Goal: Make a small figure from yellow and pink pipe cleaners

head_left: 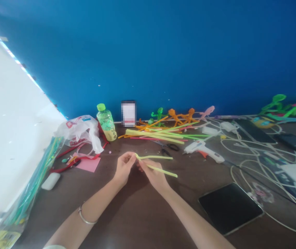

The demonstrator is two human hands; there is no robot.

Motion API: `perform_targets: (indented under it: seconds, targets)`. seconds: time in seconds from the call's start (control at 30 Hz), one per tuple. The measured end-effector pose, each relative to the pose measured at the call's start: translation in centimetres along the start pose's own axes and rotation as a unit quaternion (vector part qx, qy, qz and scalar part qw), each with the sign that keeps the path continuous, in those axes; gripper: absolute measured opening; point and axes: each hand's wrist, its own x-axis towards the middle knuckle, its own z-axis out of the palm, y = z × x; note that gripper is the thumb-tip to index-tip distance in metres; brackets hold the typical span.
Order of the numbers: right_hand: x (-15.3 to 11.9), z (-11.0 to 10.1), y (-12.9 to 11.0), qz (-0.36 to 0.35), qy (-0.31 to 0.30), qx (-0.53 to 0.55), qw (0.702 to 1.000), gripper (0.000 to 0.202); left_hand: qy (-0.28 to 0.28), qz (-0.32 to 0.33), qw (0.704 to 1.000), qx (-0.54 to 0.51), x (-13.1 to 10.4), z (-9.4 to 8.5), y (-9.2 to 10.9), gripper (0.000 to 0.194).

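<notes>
A pale yellow pipe cleaner (162, 170) is held between both hands, its two ends pointing right. My left hand (124, 167) is closed, pinching the bent end between thumb and fingers. My right hand (154, 173) is closed on the same pipe cleaner just beside it, fingertips close to the left ones. Part of the bend is hidden by the fingers. Behind the hands lies a loose pile of yellow, orange and green pipe cleaners (160, 135), with black-handled scissors (173, 147) in front of it.
A white glue gun (205, 149) and tangled white cables (243, 148) lie to the right, near a dark tablet (231, 207). Pipe-cleaner figures (175, 116) stand along the blue wall. At left are a green-capped bottle (107, 124), a plastic bag (80, 129) and pink paper (88, 163).
</notes>
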Motion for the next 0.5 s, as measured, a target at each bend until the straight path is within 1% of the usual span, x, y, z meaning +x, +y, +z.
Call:
perform_targets:
  seconds: [0.1, 0.2, 0.27, 0.37, 0.43, 0.5]
  targets:
    - [-0.4, 0.8, 0.2, -0.055, -0.015, -0.078, 0.995, 0.028, 0.018, 0.001, 1.000, 0.016, 0.0, 0.1, 0.0, 0.024]
    - [-0.8, 0.9, 0.3, -0.131, -0.025, -0.178, 0.975, 0.028, 0.027, 0.031, 0.996, 0.074, -0.1, 0.1, 0.0, 0.023]
    - [-0.8, 0.4, 0.3, -0.188, -0.013, -0.249, 0.950, 0.028, 0.030, 0.051, 0.991, 0.118, -0.1, 0.1, 0.0, 0.022]
    - [-0.5, -0.7, 0.3, -0.272, 0.014, -0.338, 0.901, 0.022, 0.027, 0.074, 0.981, 0.174, -0.1, 0.1, -0.3, 0.021]
    - [-0.1, -1.6, 0.3, -0.314, 0.031, -0.370, 0.874, 0.018, 0.026, 0.097, 0.973, 0.209, -0.1, 0.1, -0.6, 0.020]
    - [0.2, -2.1, 0.4, -0.347, 0.044, -0.373, 0.859, 0.015, 0.026, 0.119, 0.963, 0.240, -0.2, 0.0, -0.9, 0.019]
